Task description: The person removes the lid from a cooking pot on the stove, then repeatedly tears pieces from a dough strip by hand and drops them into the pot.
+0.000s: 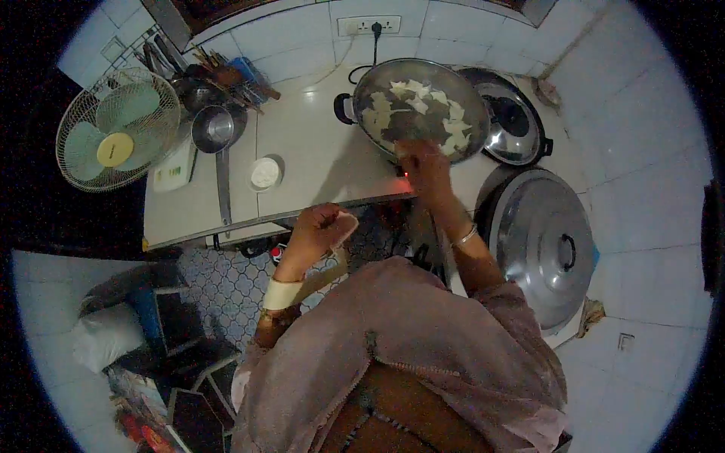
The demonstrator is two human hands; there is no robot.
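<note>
A person, seen from the head camera looking down, stood at a pale countertop (306,140) with both bare hands forward. A wide, dark-handled pan (411,66) stood toward the back of the counter. Inside it, flat, pale pieces (455,130) lay in a loose ring around a darker middle.

The left hand (317,229), with a broad cream band on its forearm, was in front of the counter's near edge. Its fingers were curled inward, gripping a soft-looking pale piece (347,223) that stuck out beside them, apart from the pan. The right hand (424,164), with a bangle at its wrist, reached over the pan's near rim, fingers pointing inward and downward. Blur hid whether those fingers were pinched together or held anything.

A small red light (405,174) glowed just below the right hand. To the right of the pan lay a metal lid (517,143), and nearer the person a much larger domed metal lid (538,241). To the left were a small white dish (265,174), a long-handled metal pan (223,185) and a caged fan (115,149).
</note>
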